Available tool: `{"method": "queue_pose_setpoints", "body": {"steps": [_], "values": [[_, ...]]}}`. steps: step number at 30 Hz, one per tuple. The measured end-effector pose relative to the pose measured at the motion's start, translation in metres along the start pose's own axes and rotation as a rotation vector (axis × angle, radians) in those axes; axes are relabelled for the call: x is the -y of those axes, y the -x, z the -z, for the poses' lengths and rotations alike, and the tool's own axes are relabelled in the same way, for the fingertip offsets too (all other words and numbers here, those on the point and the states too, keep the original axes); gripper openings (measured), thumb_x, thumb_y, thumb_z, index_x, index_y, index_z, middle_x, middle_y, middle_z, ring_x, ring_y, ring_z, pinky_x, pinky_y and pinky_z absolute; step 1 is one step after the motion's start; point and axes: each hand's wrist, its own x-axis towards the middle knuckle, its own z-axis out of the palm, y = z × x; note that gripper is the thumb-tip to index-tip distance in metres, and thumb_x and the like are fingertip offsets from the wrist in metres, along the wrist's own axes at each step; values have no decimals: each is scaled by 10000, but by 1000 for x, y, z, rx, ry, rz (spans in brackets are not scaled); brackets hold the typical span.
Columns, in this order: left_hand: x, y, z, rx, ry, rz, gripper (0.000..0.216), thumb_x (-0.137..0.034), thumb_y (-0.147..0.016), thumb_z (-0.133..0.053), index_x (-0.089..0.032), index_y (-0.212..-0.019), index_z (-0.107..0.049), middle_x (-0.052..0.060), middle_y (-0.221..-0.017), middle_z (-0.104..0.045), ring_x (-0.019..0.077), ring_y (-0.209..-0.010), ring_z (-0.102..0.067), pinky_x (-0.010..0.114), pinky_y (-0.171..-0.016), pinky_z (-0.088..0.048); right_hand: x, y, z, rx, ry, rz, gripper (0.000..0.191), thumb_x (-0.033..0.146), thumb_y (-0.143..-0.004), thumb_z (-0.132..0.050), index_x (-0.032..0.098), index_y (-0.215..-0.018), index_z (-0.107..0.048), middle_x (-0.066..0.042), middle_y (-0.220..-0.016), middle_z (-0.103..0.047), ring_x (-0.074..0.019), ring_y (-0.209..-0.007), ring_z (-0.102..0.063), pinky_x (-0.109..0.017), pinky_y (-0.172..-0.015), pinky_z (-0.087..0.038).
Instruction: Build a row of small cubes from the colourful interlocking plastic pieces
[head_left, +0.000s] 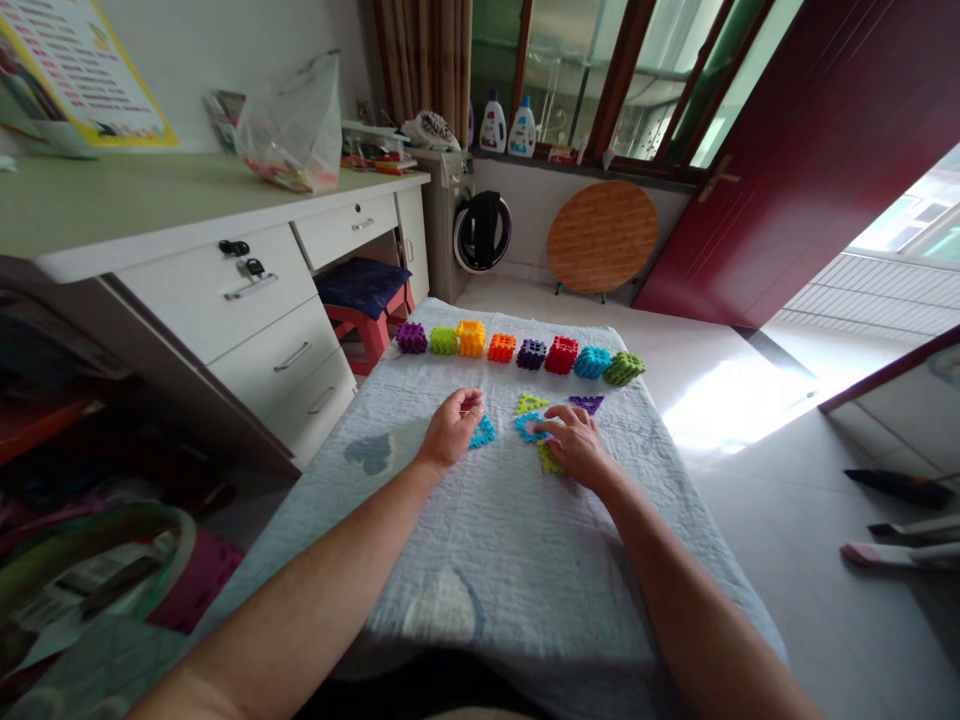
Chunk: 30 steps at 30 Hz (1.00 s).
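A row of several coloured puzzle cubes [517, 349] lines the far edge of a pale blue cloth [487, 540]. Nearer me lie flat foam puzzle pieces. My left hand [451, 427] is curled, its fingertips pinching the edge of a blue piece [483, 433]. My right hand [576, 441] lies over a yellow-green piece [548, 461], its fingers pressing on another blue piece [528, 428]. A yellow-green piece [530, 403] and a purple piece [586, 403] lie just beyond the hands.
A white desk with drawers [247, 290] stands at the left, a red stool [367, 325] beside it. A washing machine [465, 225], a round wooden board [601, 236] and a dark red door [802, 150] stand behind. Brooms [900, 520] lie on the tiled floor at right.
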Motion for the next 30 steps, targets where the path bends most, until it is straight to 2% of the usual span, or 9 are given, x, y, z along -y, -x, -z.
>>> {"method": "queue_pose_setpoints", "body": {"steps": [4,8,12,17,24,27,30], "values": [[2,0,-1,6,11,2,291,-312,-810,-560,-154,-1051,-601,94,-1045,-651,198,-983,-610,356,-907,-479,-5,-1,1,3,-66,13,218,160,-828,-587,274,-952,-725,-69,-1105,-612,-267,-1042,-479,-440,-893,-393],[1,-1,-1,0,20,1,278,-293,-798,-569,-158,-1038,-606,92,-1035,-656,202,-981,-615,364,-911,-479,-9,-2,5,-77,-216,69,197,191,-899,-482,191,-946,-673,-86,-948,-638,-217,-904,-554,-370,-853,-434],[-1,0,-1,-6,24,5,266,-272,-778,-586,-165,-1020,-615,81,-1013,-665,201,-970,-619,363,-915,-477,-8,-2,6,-222,-293,-24,217,245,-923,-436,177,-944,-641,-82,-886,-662,-209,-842,-599,-326,-783,-450],[-3,0,0,-2,24,8,262,-267,-779,-587,-169,-1020,-615,76,-1020,-662,194,-973,-618,354,-919,-477,-6,-1,0,-203,-322,-144,218,269,-909,-454,187,-999,-635,-43,-795,-669,-183,-718,-604,-296,-707,-451],[-2,0,-1,11,6,5,267,-277,-798,-572,-167,-1038,-604,81,-1037,-657,193,-988,-615,362,-917,-478,-5,1,2,-220,-141,-42,230,318,-913,-485,195,-993,-663,-100,-1017,-629,-240,-987,-548,-375,-901,-427],[-2,0,2,20,-67,-31,273,-270,-797,-570,-178,-1052,-604,76,-1057,-652,192,-991,-612,356,-910,-480,0,4,4,-137,-89,-30,299,402,-859,-579,212,-1077,-655,-94,-1065,-631,-260,-1007,-521,-413,-926,-409],[-6,0,8,103,-252,-123,388,-296,-718,-674,-181,-1083,-609,87,-1073,-630,225,-1006,-597,380,-929,-467,5,7,2,-46,-47,-40,419,424,-785,-654,233,-1157,-625,-83,-1098,-636,-284,-1026,-492,-445,-934,-394]]}}
